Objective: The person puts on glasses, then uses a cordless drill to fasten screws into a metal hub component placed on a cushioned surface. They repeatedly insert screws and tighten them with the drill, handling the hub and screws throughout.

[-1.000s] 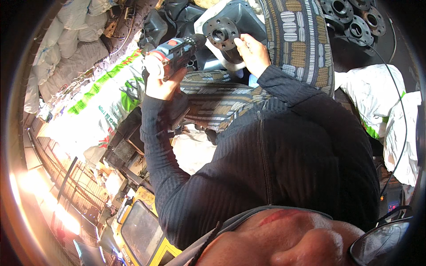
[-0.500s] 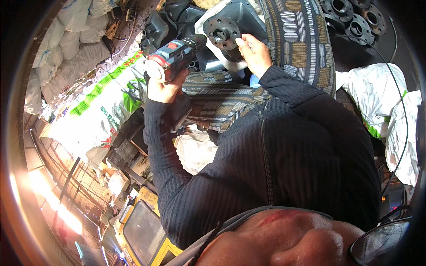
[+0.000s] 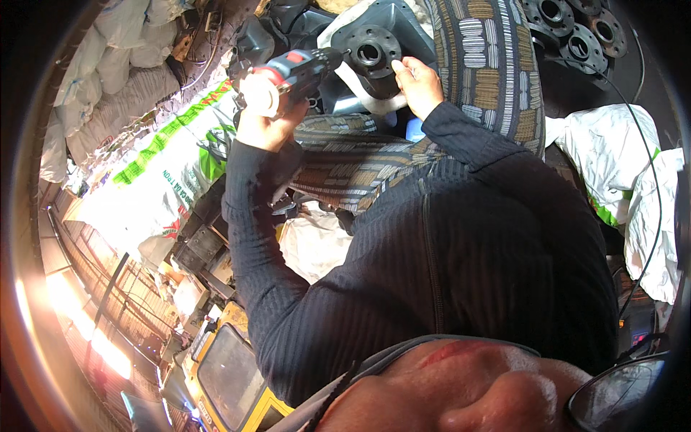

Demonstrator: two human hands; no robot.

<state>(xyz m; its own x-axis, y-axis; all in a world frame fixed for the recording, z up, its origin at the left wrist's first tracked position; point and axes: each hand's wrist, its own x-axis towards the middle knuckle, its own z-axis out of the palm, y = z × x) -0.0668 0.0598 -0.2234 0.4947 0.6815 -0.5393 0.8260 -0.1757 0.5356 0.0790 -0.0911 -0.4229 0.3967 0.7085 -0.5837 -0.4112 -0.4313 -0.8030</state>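
Note:
My left hand (image 3: 265, 128) is wrapped round the grip of a blue and red cordless drill (image 3: 301, 66), slightly blurred by motion. The drill's black chuck points right, and its tip is at the left side of a dark, round metal flange (image 3: 381, 45). Bolt holes ring the flange's large centre hole. At its right rim is my right hand (image 3: 421, 88), with thumb and fingers pinched on the edge. The flange sits tilted over a grey angular metal part (image 3: 407, 25) between my legs. Whether the drill tip is inside a hole cannot be made out.
More round flanges (image 3: 583, 49) lie in a group at the far right, with a black cable running past them. White sacks (image 3: 608, 140) are at the right. A white and green sack (image 3: 162, 169) lies on the left, below a stack of pale sacks (image 3: 119, 90).
The drill and my left hand have moved a little away from my body, bringing the chuck tip to the flange's left side. The flange and my right hand have shifted slightly right.

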